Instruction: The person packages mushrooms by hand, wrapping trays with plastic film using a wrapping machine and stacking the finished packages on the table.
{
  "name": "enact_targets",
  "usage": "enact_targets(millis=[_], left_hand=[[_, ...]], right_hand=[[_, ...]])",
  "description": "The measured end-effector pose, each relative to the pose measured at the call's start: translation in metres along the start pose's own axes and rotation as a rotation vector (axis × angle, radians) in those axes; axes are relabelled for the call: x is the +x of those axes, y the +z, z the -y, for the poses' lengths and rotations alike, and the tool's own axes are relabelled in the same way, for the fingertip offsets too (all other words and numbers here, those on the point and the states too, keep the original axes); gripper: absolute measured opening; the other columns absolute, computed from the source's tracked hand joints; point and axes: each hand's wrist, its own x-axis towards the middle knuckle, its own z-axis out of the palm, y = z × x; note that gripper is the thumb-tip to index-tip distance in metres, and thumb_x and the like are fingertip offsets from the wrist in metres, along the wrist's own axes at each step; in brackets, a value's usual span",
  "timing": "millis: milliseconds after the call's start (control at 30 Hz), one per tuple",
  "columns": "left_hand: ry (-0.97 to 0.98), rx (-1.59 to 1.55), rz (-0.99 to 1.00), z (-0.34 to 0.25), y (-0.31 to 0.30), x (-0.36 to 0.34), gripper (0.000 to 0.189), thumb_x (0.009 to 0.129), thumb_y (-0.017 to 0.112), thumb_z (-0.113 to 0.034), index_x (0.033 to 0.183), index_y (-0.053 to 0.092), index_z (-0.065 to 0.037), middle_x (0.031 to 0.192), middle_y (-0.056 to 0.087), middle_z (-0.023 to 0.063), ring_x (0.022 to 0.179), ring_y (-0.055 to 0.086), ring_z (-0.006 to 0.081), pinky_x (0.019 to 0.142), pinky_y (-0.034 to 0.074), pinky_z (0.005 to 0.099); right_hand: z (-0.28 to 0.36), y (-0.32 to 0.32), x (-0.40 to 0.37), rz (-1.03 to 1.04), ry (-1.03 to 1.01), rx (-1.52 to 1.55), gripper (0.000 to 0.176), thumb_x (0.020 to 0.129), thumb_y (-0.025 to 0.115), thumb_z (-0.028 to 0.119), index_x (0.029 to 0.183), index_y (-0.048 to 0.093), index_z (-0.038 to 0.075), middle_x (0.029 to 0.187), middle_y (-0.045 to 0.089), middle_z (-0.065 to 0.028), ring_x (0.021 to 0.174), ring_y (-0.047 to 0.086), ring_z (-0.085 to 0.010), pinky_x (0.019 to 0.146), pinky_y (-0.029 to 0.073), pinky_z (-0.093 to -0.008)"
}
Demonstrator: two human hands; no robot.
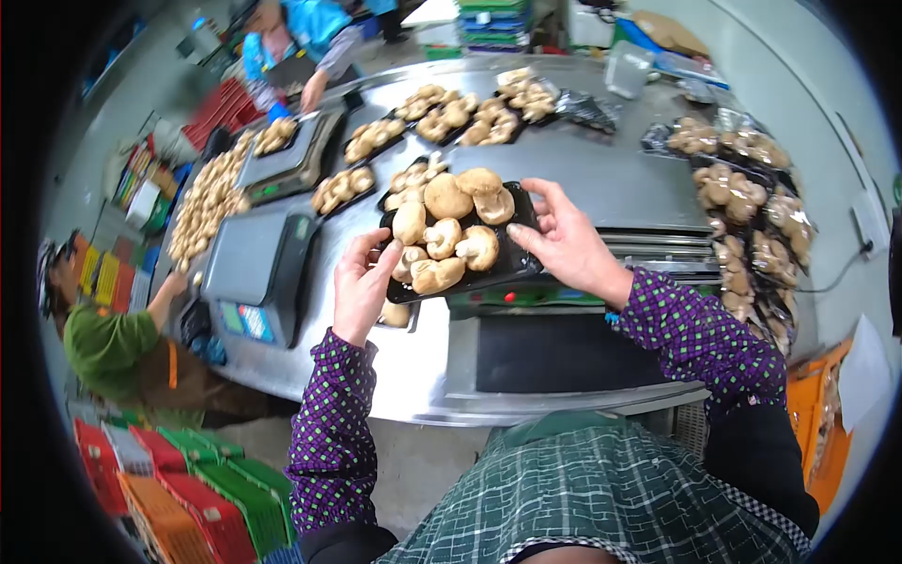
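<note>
Both hands hold a black tray (pixel 515 258) above the metal table. Brown-capped mushrooms (pixel 446 197) with pale stems are heaped on it, mostly toward its left and middle. My left hand (pixel 362 287) grips the tray's left side, thumb over the rim near the mushrooms. On the other side, my right hand (pixel 571 242) grips the right end, its thumb on top and its other fingers along the far edge. Another mushroom tray (pixel 413 180) sits just behind the held one, and part of one more (pixel 396 315) shows beneath it.
A wrapping machine (pixel 601 183) with a black pad (pixel 564 352) stands before me. Wrapped mushroom packs (pixel 733 193) lie at right. Left are scales (pixel 254 249), loose mushrooms (pixel 211 202) and a co-worker (pixel 117 348); another person (pixel 315 38) works behind. Crates (pixel 207 489) stand lower left.
</note>
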Motion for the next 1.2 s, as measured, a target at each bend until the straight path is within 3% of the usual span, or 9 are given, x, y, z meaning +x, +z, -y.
enact_targets(millis=[300,500,633,700,767,833,867,967,1200], left_hand=[[0.122,0.071,0.226,-0.010,0.183,0.099,0.042,0.078,0.068,-0.026,0.106,0.060,0.003,0.094,0.059,0.0111,0.077,0.056,0.0152,0.068,0.047,0.0276],[0.055,0.241,0.330,-0.020,0.223,0.112,0.048,0.076,0.066,-0.034,0.103,0.061,0.005,0.097,0.059,0.0159,0.079,0.058,0.0196,0.071,0.048,0.0312],[-0.048,0.553,0.483,-0.046,0.221,0.124,0.056,0.076,0.063,-0.044,0.107,0.059,0.003,0.108,0.057,0.0185,0.093,0.059,0.0237,0.079,0.047,0.0337],[0.320,0.735,0.252,-0.051,0.229,0.128,0.064,0.077,0.061,-0.049,0.116,0.053,0.001,0.120,0.051,0.0202,0.103,0.055,0.0279,0.087,0.044,0.0367],[0.515,0.452,0.464,-0.042,0.242,0.149,0.074,0.077,0.061,-0.049,0.129,0.041,0.000,0.130,0.043,0.0216,0.119,0.043,0.0328,0.101,0.033,0.0377],[0.172,0.241,0.857,-0.037,0.247,0.149,0.082,0.074,0.063,-0.051,0.133,0.036,-0.001,0.130,0.042,0.0225,0.124,0.039,0.0330,0.104,0.029,0.0384],[0.417,0.393,0.822,-0.032,0.245,0.145,0.088,0.071,0.064,-0.052,0.136,0.032,-0.002,0.130,0.042,0.0239,0.123,0.039,0.0342,0.104,0.028,0.0410],[0.582,0.379,0.737,-0.028,0.237,0.123,0.082,0.070,0.066,-0.052,0.133,0.038,-0.007,0.123,0.048,0.0190,0.116,0.044,0.0336,0.102,0.029,0.0416],[0.597,0.391,0.507,-0.016,0.252,0.110,0.062,0.077,0.061,-0.045,0.127,0.046,-0.012,0.127,0.045,0.0148,0.120,0.041,0.0313,0.102,0.027,0.0413]], right_hand=[[-0.056,-0.154,0.013,-0.369,-0.038,-0.382,0.054,0.081,0.068,0.023,0.127,0.043,0.005,0.094,0.058,-0.0090,0.073,0.052,-0.0094,0.065,0.047,-0.0244],[-0.107,-0.188,0.010,-0.315,0.032,-0.226,0.055,0.078,0.069,0.023,0.124,0.044,0.005,0.075,0.059,-0.0093,0.066,0.059,-0.0179,0.063,0.049,-0.0317],[-0.105,-0.205,0.021,-0.170,0.165,-0.458,0.055,0.081,0.063,0.039,0.121,0.048,0.005,0.078,0.063,-0.0107,0.069,0.063,-0.0270,0.063,0.049,-0.0375],[-0.097,-0.203,0.037,-0.077,0.266,-0.629,0.059,0.082,0.055,0.050,0.122,0.049,0.007,0.095,0.063,-0.0133,0.083,0.062,-0.0326,0.074,0.048,-0.0414],[-0.112,-0.195,0.056,-0.211,-0.116,-0.794,0.061,0.083,0.051,0.053,0.126,0.047,0.010,0.114,0.055,-0.0154,0.102,0.055,-0.0337,0.087,0.044,-0.0426],[-0.119,-0.185,0.068,-0.044,-0.145,-0.597,0.062,0.084,0.051,0.052,0.130,0.044,0.012,0.124,0.049,-0.0155,0.116,0.044,-0.0326,0.098,0.034,-0.0440],[-0.111,-0.181,0.061,0.000,-0.148,-0.665,0.062,0.083,0.051,0.051,0.131,0.043,0.013,0.124,0.049,-0.0147,0.116,0.044,-0.0319,0.098,0.033,-0.0437],[-0.115,-0.170,0.041,0.034,-0.199,-0.724,0.062,0.079,0.058,0.046,0.131,0.043,0.015,0.123,0.050,-0.0121,0.114,0.045,-0.0296,0.098,0.029,-0.0421],[-0.122,-0.172,0.033,-0.094,-0.374,-0.695,0.063,0.074,0.067,0.034,0.128,0.043,0.015,0.126,0.047,-0.0133,0.118,0.043,-0.0293,0.100,0.028,-0.0414]])
